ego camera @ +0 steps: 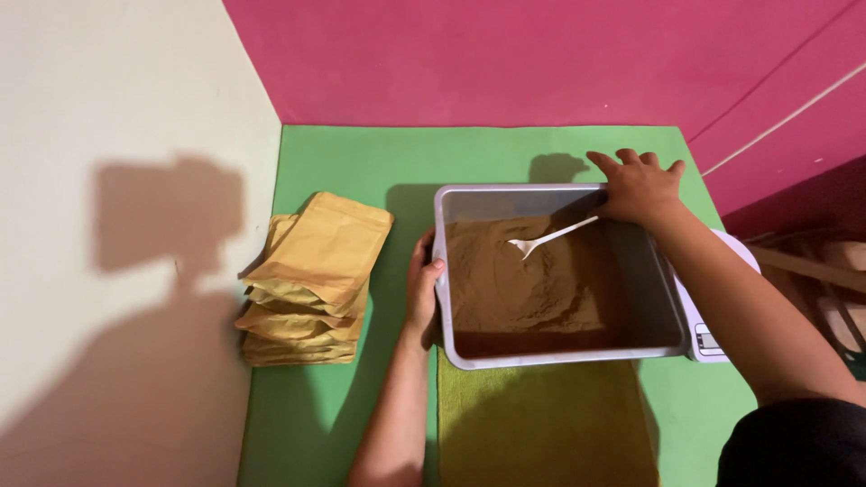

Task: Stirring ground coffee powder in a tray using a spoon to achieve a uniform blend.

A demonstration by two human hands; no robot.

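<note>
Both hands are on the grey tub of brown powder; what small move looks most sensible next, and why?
Probably the right hand shifts from the tub rim to the white spoon handle, which lies just beside it. The left hand already steadies the opposite wall, and the pouches sit stacked untouched.

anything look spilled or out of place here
No spill shows. The brown powder stays inside the grey tub, with the white spoon stuck in it. Only the stack of tan pouches looks uneven, fanned out rather than squared.
</note>
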